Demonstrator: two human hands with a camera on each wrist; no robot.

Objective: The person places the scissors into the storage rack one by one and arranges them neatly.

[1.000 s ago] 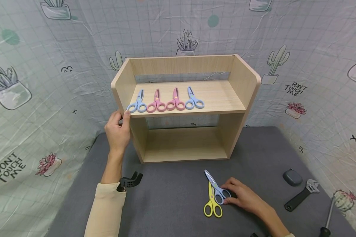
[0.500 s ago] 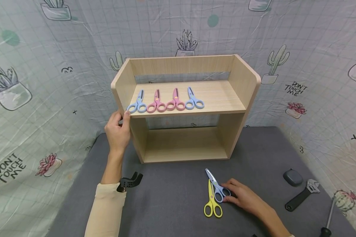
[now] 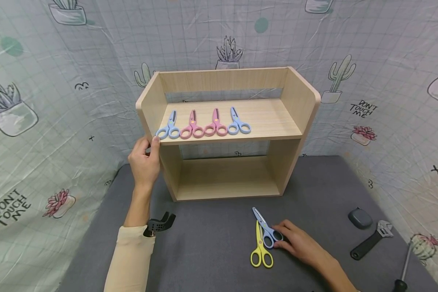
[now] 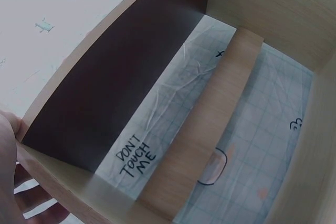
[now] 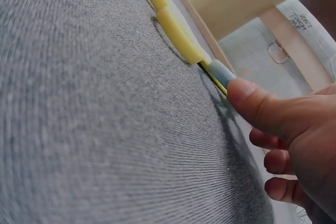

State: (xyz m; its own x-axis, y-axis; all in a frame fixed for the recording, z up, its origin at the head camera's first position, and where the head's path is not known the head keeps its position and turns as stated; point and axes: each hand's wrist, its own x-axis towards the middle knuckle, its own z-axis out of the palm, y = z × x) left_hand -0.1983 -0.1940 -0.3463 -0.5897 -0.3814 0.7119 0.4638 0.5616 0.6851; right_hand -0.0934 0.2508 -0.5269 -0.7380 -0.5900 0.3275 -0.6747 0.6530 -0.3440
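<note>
My left hand [image 3: 144, 162] grips the left side panel of a two-tier wooden shelf [image 3: 230, 138], thumb on its front edge near the upper board. In the left wrist view, fingers [image 4: 37, 198] show outside the panel. My right hand [image 3: 299, 243] pinches the handle of blue scissors [image 3: 263, 222] at the table. Their blades point away and cross the tip of yellow scissors [image 3: 260, 246] lying on the cloth. The right wrist view shows the thumb [image 5: 257, 100] against the blue handle, the yellow handles [image 5: 178, 35] beyond.
Along the upper board lie blue scissors [image 3: 171, 126], two pink scissors [image 3: 192, 126] and more blue scissors [image 3: 238, 123]. To the right on the grey tablecloth [image 3: 204, 247] are a dark rounded object [image 3: 359, 218], an adjustable wrench [image 3: 371, 241] and a screwdriver [image 3: 402, 280].
The blue scissors in my right hand have shifted slightly away from me over the yellow ones. My left hand keeps its place on the shelf.
</note>
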